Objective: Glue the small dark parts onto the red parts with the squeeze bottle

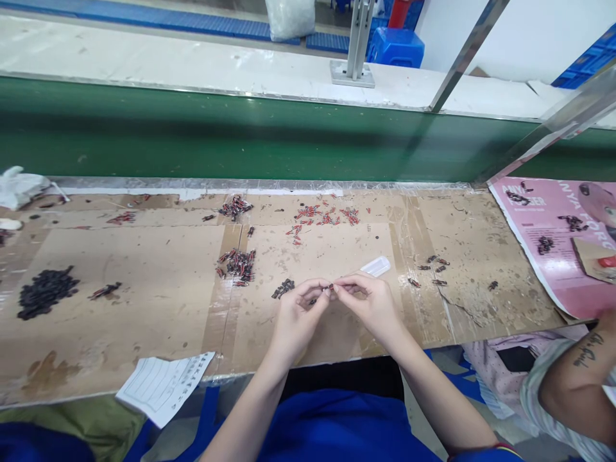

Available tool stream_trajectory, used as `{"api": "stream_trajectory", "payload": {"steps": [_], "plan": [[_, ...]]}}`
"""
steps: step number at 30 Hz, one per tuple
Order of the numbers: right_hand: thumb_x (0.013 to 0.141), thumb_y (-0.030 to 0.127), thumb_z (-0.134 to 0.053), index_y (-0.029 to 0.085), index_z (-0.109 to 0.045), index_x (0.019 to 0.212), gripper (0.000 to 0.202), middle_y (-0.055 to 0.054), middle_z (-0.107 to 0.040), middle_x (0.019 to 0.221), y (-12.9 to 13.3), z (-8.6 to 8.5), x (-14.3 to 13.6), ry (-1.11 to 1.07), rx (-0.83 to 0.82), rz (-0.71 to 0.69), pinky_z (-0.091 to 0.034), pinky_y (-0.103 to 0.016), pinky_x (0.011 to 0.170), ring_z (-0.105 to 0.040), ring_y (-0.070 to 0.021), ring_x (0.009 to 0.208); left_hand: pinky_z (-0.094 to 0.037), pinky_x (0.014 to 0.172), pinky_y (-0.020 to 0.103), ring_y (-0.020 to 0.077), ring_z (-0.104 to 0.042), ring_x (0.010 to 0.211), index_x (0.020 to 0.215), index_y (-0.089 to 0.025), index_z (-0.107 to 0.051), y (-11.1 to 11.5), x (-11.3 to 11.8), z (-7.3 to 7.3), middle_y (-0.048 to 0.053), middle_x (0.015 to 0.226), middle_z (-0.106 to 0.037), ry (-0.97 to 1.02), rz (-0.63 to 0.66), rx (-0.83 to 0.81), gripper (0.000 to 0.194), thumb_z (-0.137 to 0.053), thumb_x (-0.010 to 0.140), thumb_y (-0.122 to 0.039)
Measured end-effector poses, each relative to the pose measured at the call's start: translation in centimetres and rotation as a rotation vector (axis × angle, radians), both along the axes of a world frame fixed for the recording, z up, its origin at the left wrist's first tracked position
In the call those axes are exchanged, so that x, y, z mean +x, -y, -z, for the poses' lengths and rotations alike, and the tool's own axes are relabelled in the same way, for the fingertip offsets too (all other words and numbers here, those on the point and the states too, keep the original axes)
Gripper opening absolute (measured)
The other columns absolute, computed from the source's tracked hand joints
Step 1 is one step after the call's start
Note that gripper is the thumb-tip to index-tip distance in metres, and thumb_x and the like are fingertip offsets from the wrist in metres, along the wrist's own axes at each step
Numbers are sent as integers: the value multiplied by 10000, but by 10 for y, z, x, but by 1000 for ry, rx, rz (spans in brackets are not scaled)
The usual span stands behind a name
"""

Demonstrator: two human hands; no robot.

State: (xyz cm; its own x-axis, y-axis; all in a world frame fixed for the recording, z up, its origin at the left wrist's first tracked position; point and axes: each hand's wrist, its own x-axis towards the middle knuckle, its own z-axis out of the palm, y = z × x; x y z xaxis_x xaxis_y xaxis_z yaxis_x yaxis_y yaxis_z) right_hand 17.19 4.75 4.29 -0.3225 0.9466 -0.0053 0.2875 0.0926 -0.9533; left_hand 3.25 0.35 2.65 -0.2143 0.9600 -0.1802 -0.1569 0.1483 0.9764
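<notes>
Both hands meet above the cardboard-covered table (158,256), pinching one small dark and red part (330,287) between their fingertips. My left hand (301,314) grips its left side, and my right hand (368,305) its right side. Just left of my left hand lies a small cluster of black parts (283,288). A clear plastic piece (376,266) rests behind my right hand. Piles of red and black parts (237,265) lie further left, and loose red parts (327,215) are scattered behind the hands.
A heap of black pieces (47,292) and a paper sheet (166,385) are at the left. Small parts (439,282) lie to the right, near a pink poster (553,237). Another person's arm (577,378) is at the lower right. A green belt (216,138) runs behind.
</notes>
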Motion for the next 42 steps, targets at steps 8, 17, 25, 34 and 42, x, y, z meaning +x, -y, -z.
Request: {"api": "stream_trajectory", "payload": {"steps": [8, 17, 25, 34, 42], "plan": [[758, 383, -713, 211, -756, 837, 194, -59, -755, 911, 6, 10, 3, -242, -184, 37, -607, -320, 772, -721, -184, 824, -578, 700, 292, 153, -674, 648, 781, -141, -693, -2, 4, -5, 53, 717, -729, 130, -8, -54, 260, -764, 660, -360], [828, 204, -632, 255, -763, 885, 152, -50, -753, 865, 14, -1, 12, 9, 222, 64, -584, -361, 790, -698, -198, 820, -571, 729, 291, 165, -677, 692, 810, -149, -702, 1, 15, -7, 55, 731, -722, 30, 22, -11, 237, -719, 712, -364], [811, 177, -644, 247, -761, 871, 148, -38, -725, 787, 18, 11, 15, -62, 221, 129, -587, -322, 706, -683, -176, 754, -556, 729, 268, 157, -675, 700, 813, -153, -686, 1, 18, -3, 50, 739, -717, -10, 73, 31, 147, -661, 763, -288], [837, 267, -629, 229, -741, 900, 134, -70, -749, 877, 7, 8, 56, 167, 358, 345, -595, -382, 764, -706, -212, 792, -515, 928, 353, 201, -665, 1011, 1117, -191, -578, -3, 25, -6, 94, 1074, -699, -255, 168, 173, 304, -605, 818, -237], [824, 484, -644, 220, -646, 1204, 463, -172, -577, 1297, -25, 17, 117, 726, 619, 260, -450, -572, 979, -496, -361, 1223, -425, 929, 441, 272, -608, 969, 861, -240, -686, -4, -57, 16, 70, 916, -702, -1029, 97, 249, 116, -571, 851, -257]]}}
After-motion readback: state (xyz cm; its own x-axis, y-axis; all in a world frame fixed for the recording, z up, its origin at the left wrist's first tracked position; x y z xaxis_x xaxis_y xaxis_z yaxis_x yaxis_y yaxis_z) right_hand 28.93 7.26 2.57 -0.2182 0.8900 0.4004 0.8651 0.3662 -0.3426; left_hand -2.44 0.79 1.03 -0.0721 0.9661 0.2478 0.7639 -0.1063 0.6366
